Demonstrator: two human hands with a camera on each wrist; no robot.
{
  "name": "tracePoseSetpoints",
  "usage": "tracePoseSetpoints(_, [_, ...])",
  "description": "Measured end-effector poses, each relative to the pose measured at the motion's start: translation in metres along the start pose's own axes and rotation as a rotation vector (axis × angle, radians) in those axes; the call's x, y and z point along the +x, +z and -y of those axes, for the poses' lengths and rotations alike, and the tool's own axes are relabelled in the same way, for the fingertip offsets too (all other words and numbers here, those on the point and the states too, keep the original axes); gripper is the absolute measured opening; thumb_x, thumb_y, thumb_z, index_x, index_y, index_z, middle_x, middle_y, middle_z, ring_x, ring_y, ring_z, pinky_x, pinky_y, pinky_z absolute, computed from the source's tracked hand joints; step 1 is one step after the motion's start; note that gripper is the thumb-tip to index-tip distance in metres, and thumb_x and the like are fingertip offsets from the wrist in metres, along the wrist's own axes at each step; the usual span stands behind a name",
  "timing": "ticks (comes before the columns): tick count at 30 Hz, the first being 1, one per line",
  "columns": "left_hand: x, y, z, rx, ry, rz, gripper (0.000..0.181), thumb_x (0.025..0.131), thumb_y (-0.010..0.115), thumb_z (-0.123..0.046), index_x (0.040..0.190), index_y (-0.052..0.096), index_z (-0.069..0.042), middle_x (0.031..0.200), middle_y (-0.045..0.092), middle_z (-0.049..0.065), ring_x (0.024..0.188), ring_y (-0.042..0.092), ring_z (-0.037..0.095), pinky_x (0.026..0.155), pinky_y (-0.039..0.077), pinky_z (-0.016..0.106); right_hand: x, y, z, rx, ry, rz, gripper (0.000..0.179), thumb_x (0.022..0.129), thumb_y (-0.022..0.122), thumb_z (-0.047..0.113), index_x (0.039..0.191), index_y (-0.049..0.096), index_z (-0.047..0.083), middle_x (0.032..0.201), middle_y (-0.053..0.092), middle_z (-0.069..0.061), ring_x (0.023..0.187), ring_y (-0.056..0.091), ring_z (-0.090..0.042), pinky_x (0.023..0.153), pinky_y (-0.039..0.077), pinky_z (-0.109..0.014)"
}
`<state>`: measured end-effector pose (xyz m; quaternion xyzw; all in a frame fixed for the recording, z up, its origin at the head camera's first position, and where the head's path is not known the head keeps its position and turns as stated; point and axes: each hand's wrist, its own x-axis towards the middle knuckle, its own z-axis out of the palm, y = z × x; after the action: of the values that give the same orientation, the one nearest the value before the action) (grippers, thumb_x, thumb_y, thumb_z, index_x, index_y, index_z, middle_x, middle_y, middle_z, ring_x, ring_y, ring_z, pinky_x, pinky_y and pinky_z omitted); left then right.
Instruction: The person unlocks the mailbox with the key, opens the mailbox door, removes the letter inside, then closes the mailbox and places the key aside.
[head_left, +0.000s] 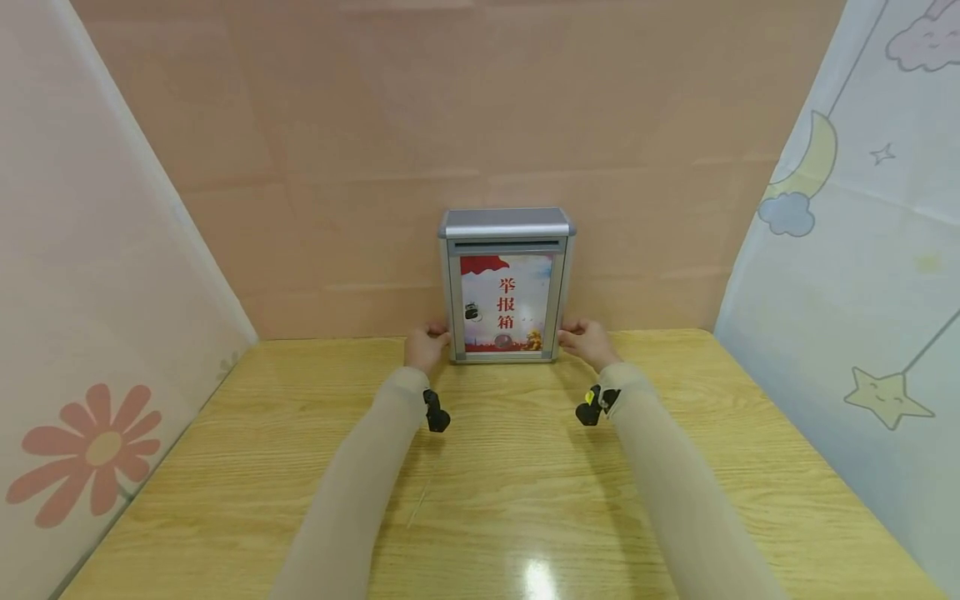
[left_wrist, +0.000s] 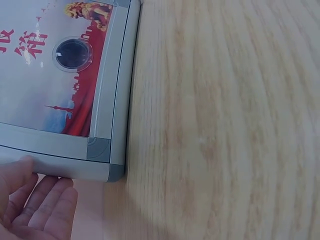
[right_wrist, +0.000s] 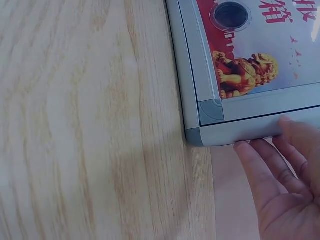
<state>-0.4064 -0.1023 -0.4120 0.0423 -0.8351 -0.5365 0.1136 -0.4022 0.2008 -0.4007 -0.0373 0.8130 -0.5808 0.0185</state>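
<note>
A grey metal suggestion box [head_left: 532,287] stands upright on the table against the back wall. Its front panel carries red Chinese characters [head_left: 506,303], with a narrow slot [head_left: 506,245] above and a round dark window [left_wrist: 73,53] near the bottom. At the box's lower left side, my left hand [head_left: 425,347] grips the edge, thumb to the front and fingers along the side. My right hand [head_left: 592,343] holds the lower right side the same way; in the right wrist view its thumb [right_wrist: 295,131] rests at the frame's front edge.
The wood-grain table [head_left: 502,467] runs from the front to a plain peach backdrop [head_left: 337,167]. White side panels with a printed flower [head_left: 103,450] and a printed star [head_left: 888,398] close in the left and right. Each wrist wears a small black camera.
</note>
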Motion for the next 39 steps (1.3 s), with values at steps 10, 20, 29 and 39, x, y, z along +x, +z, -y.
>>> tracePoseSetpoints(10, [-0.006,0.001,0.004,-0.007,0.000,-0.023,0.016,0.091,0.067,-0.014,0.099,0.067,0.000,0.099,0.066,0.014,0.090,0.059,0.026,0.079,0.047,0.037,-0.002,-0.003,-0.004,0.005,-0.003,0.013,0.041,0.099,0.054,0.009,0.127,0.042,-0.018,0.129,0.049,-0.034,0.117,0.056,-0.041,0.099,0.047,-0.040])
tracePoseSetpoints(20, [-0.013,0.003,0.003,-0.028,0.043,-0.037,0.017,0.091,0.068,-0.014,0.099,0.067,0.001,0.103,0.068,0.016,0.091,0.063,0.027,0.077,0.049,0.033,-0.006,-0.009,-0.006,0.011,-0.031,0.020,0.040,0.099,0.055,0.010,0.125,0.043,-0.018,0.130,0.048,-0.034,0.117,0.057,-0.042,0.099,0.046,-0.041])
tracePoseSetpoints(29, [-0.007,0.002,0.008,-0.070,0.067,-0.046,0.013,0.089,0.070,-0.013,0.093,0.068,0.000,0.099,0.070,0.013,0.087,0.063,0.024,0.075,0.051,0.032,-0.002,-0.007,-0.006,0.005,-0.007,0.013,0.039,0.098,0.056,0.010,0.124,0.045,-0.016,0.128,0.050,-0.032,0.115,0.058,-0.040,0.098,0.047,-0.043])
tracePoseSetpoints(39, [0.000,0.003,0.010,-0.036,0.051,-0.047,0.017,0.091,0.068,-0.014,0.100,0.068,0.000,0.105,0.068,0.016,0.094,0.062,0.026,0.080,0.049,0.033,0.005,-0.004,-0.007,0.000,-0.010,-0.001,0.039,0.098,0.057,0.012,0.124,0.048,-0.016,0.127,0.053,-0.032,0.105,0.064,-0.028,0.092,0.052,-0.035])
